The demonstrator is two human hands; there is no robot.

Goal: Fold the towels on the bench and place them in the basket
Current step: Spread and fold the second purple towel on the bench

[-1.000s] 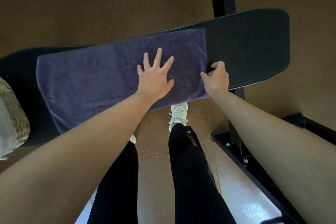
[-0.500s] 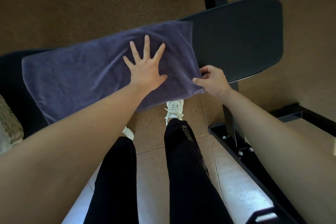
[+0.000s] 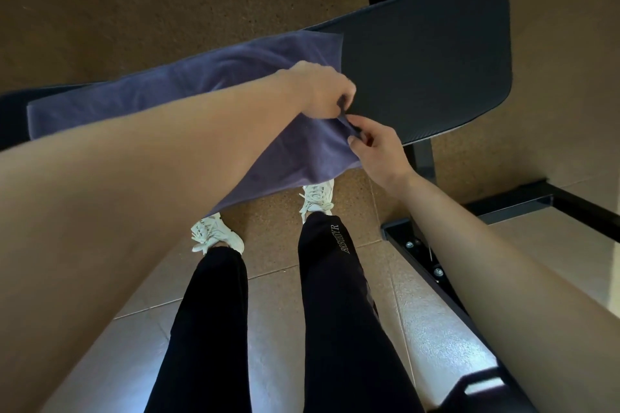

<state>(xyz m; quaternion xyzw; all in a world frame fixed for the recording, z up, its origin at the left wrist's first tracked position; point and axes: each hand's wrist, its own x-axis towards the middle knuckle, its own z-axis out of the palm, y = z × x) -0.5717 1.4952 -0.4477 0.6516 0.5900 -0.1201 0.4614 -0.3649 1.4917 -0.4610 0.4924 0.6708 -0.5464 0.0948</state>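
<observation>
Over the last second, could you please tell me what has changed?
The left hand lifted off the middle of the towel, moved right and now pinches its right edge beside the right hand, which keeps its pinch. The towel stays spread along the bench.

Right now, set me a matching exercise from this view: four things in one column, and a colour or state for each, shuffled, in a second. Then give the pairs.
Column one:
1. towel
2. bench
3. shoes
4. right hand

Column two:
A. black, bare at its right end
B. white, on the floor
C. purple, lying along the bench
D. pinching a towel corner

Pairs: 1-C, 2-A, 3-B, 4-D.
</observation>
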